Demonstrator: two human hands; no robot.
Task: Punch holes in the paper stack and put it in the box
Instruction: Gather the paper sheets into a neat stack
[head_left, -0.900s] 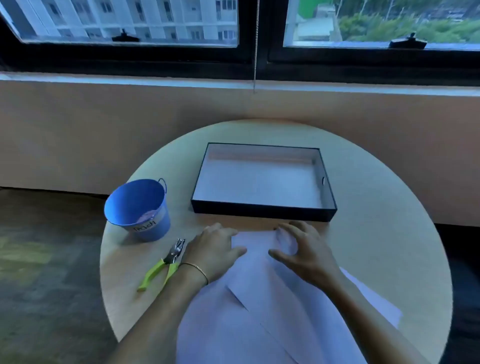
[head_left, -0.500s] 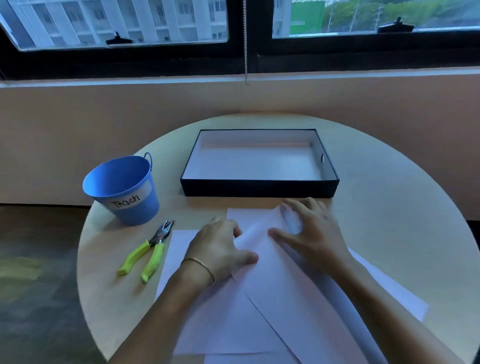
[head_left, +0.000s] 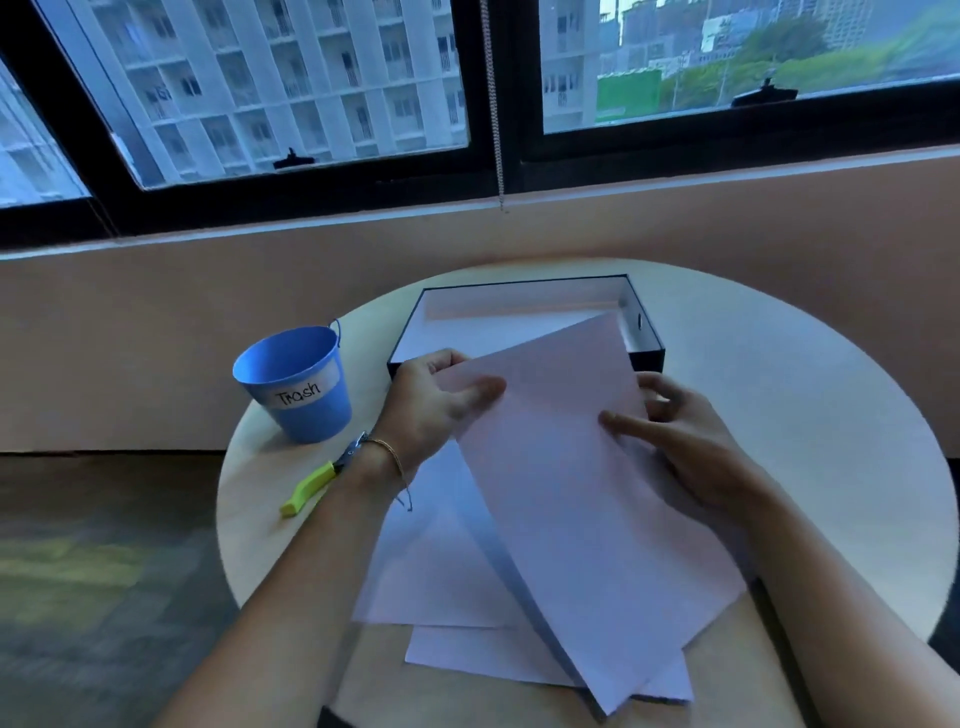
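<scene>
White loose sheets (head_left: 441, 566) lie nearest me on the round table (head_left: 810, 426). Above them my left hand (head_left: 428, 408) pinches the raised paper (head_left: 566, 483); my right hand (head_left: 685, 441) grips its other edge. Beyond sits the black box (head_left: 649, 353).

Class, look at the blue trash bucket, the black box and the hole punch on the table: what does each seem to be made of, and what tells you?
Trash bucket: probably painted metal, going by its thin rolled rim, wire handle and matte blue coat; plastic is possible.
Black box: likely cardboard, with thin straight walls, matte black outside and white inside.
Hole punch: bare metal head with yellow-green, seemingly plastic-coated handles.
</scene>
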